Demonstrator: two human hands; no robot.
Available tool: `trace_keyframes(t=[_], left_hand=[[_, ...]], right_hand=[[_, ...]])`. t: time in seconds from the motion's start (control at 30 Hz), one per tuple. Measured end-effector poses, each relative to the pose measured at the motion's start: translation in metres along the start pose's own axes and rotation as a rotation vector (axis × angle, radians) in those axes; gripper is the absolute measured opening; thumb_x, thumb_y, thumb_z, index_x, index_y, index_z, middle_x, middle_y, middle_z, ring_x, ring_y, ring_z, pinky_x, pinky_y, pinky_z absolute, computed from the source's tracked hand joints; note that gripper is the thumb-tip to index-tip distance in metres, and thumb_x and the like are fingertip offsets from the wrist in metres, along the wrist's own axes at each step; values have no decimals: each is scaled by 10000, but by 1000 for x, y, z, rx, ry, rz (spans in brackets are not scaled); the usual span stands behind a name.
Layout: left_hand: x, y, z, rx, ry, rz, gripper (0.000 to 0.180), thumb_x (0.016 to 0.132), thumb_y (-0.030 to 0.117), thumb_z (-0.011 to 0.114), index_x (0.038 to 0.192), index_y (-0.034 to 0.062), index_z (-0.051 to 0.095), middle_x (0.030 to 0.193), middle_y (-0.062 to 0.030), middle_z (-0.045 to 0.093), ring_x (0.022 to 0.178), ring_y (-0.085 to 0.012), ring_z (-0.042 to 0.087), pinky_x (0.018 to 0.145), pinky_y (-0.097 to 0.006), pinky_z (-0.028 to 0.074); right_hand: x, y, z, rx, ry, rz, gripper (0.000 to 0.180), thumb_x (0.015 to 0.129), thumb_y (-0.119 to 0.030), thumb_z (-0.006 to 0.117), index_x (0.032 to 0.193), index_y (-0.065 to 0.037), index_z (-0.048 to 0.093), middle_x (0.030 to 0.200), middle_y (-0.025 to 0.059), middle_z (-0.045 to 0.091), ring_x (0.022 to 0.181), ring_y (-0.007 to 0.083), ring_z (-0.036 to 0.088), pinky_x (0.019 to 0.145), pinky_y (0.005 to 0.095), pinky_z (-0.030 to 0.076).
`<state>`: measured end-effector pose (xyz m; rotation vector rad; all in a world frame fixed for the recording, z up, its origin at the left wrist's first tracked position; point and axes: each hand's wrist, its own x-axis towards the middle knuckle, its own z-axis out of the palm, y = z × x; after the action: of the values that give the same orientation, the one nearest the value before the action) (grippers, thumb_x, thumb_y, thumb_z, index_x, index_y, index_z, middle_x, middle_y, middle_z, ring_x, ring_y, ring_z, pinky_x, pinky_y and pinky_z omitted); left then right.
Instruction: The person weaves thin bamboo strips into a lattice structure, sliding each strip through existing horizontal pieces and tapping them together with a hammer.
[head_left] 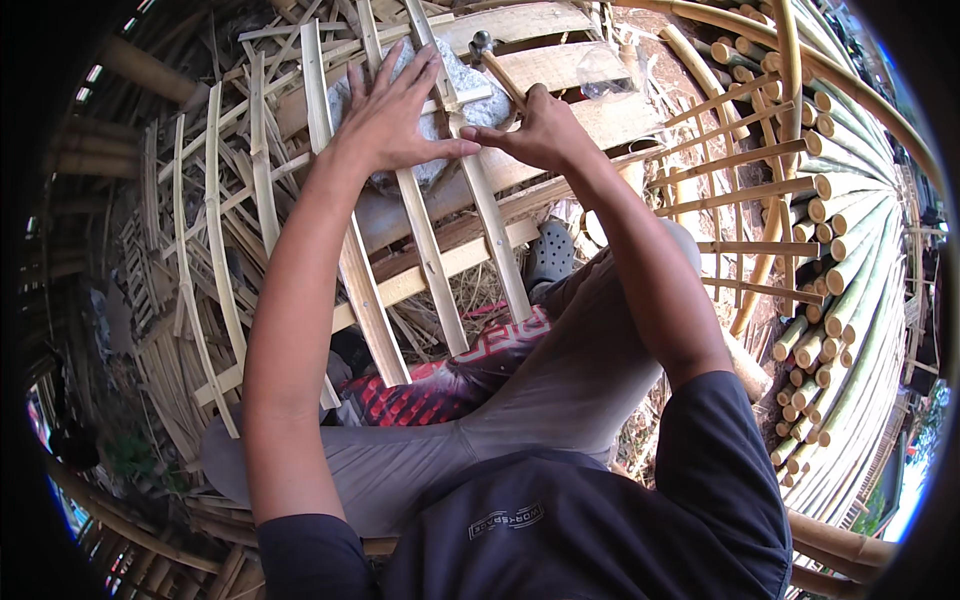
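Note:
My left hand (392,125) lies with fingers spread across the upright bamboo slats (425,255), pressing on them over a pale grey stone (425,178). In my right hand (545,133) is a hammer (503,78), gripped by its wooden handle, with the dark metal head pointing up and away. My right thumb reaches left to the rightmost slat (492,230), close to my left thumb. The slats cross a lighter crosspiece (400,288) nearer to me, and small nail-like spots show at some crossings. Part of the stone is hidden under my left hand.
Wide planks (570,70) lie beyond the stone, with a clear plastic bag (604,72) on them. Cut bamboo poles (850,230) are stacked at right, beside a bamboo lattice (740,195). More slats (215,220) stand at left. A grey clog (549,254) is below the planks.

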<state>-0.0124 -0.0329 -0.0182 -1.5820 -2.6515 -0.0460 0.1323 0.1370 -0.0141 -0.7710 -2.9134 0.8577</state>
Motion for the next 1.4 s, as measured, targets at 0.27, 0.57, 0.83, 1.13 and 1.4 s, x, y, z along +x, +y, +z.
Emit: trace_keyframes(t=[0.27,0.57,0.83,1.13,1.4], left_hand=[[0,-5,9,-49,70,18,1425,462,940,634,1554,95,286,1653,-77,160,1531,-321,54,1167,-700,-3],[0,-2,11,-95,95,-1,1388,490,916,651,1565,125,269,1649,-107,166,1532,-312,64,1175,-684,19],[-2,-1,9,-96,74,-31,1364,518,911,647,1571,140,250,1633,-170,188,1531,-307,92,1176,-674,20],[-5,4,6,-89,72,-21,1335,548,883,663,1573,140,242,1630,-166,203,1528,-304,112,1186,-661,45],[0,0,11,-94,37,-32,1351,536,949,583,1569,142,257,1629,-157,209,1522,-309,141,1184,-670,53]], right_hand=[[0,0,4,-29,18,-28,1027,643,-787,747,1041,138,543,924,318,651,893,376,677,787,434,543],[23,12,8,41,205,-31,853,720,-731,741,942,75,572,815,255,660,760,337,675,681,416,536],[43,22,6,60,166,21,1023,606,-790,768,1013,129,573,905,312,673,864,409,703,752,436,566],[43,28,15,55,281,-15,876,627,-747,800,896,59,585,763,215,648,732,294,676,641,395,542],[43,26,18,52,256,-17,883,671,-735,778,941,85,595,797,250,663,761,316,692,664,408,548]])
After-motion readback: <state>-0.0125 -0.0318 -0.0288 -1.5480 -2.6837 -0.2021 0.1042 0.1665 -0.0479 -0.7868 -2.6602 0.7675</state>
